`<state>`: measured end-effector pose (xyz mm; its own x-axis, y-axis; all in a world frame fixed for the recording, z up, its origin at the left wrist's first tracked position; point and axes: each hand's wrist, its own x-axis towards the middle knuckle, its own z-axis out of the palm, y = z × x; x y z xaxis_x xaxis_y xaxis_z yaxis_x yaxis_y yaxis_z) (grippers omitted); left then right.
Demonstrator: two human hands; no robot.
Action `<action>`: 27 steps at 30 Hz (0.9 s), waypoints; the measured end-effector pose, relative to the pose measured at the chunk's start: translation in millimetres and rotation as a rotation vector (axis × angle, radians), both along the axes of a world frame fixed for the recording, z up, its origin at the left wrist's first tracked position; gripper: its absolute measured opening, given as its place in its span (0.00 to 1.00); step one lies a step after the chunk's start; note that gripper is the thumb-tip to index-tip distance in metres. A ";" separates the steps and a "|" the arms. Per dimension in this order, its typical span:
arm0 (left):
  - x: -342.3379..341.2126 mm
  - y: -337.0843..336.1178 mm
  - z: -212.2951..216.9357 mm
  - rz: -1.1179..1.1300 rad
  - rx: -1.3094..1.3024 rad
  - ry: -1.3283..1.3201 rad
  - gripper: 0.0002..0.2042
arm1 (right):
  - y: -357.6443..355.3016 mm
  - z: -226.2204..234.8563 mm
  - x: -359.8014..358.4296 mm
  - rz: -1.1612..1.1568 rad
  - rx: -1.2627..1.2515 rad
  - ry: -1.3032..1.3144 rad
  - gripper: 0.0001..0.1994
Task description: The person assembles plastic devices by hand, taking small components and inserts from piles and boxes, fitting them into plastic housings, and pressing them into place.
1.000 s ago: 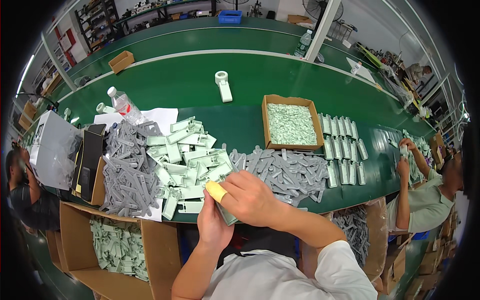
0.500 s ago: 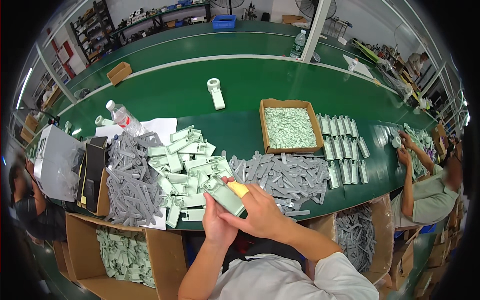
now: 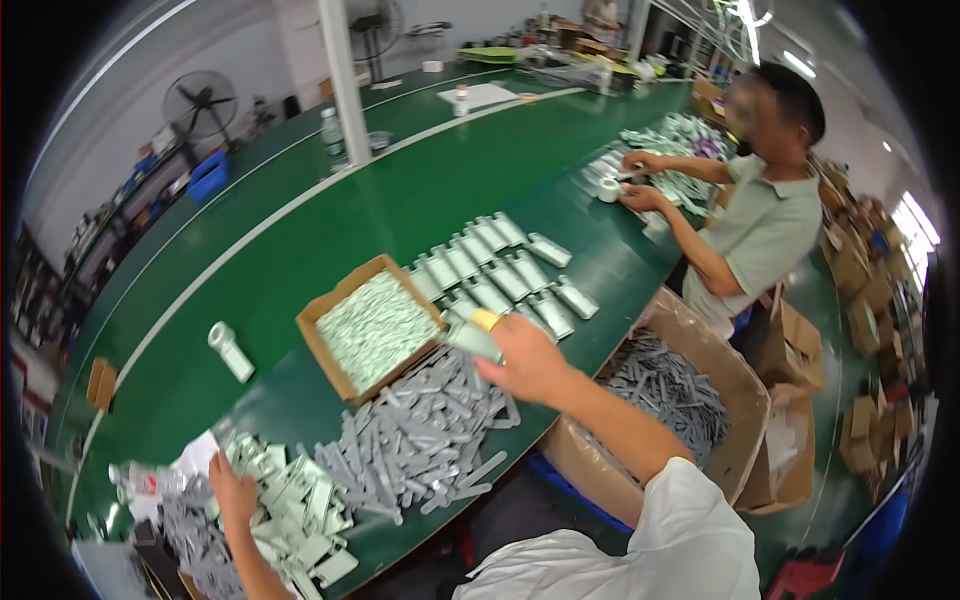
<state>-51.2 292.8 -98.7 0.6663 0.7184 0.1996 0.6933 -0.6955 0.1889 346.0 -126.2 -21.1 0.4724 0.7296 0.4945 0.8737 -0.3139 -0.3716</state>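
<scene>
Shell (image 3: 472, 340): held in right hand (image 3: 528, 362), just beside the right corner of box (image 3: 343, 292) and at the near left end of rows (image 3: 490, 293); whether resting on table (image 3: 450, 190), cannot tell.
Grip: pinched between thumb and fingers, with yellow cover (image 3: 484, 319) on one finger.
Left hand (image 3: 235, 495): well apart from shell, at the left side of pale pile (image 3: 300, 510), near second grey pile (image 3: 200, 545); blurred, so cannot tell whether spread or closed on a piece.
Change: half a second ago, both hands together on shell, close in front of the body; now parted, with shell in right hand alone and over by rows.
View: swung round to the right since then.
Meaning: judged a one-handed stage; out of the two-hand hold, not yet let go.
Rows: made up of like shells side by side, to the right of box; laid out much as before, as far as blur allows.
Grey strips (image 3: 420, 430): heaped between pale pile and right hand, on the near side of box.
Box: filled with small pale parts (image 3: 375, 335).
Ring piece (image 3: 230, 352): apart on table, left of box.
Carton (image 3: 745, 410): below the table edge, loaded with grey pieces.
Co-worker (image 3: 770, 215): farther along table, handling white ring (image 3: 608, 188).
</scene>
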 end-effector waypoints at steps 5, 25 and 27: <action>1.6 12.3 3.2 -0.005 -0.202 0.014 0.31 | -58.2 -19.0 127.8 -0.439 -0.074 0.051 0.21; 27.3 -95.9 62.0 0.255 -0.528 -0.937 0.15 | 38.4 -61.5 324.9 -0.630 -0.368 0.166 0.24; 28.2 -107.8 66.8 0.286 -0.559 -0.965 0.14 | 32.5 -46.9 301.3 -0.658 -0.355 0.004 0.24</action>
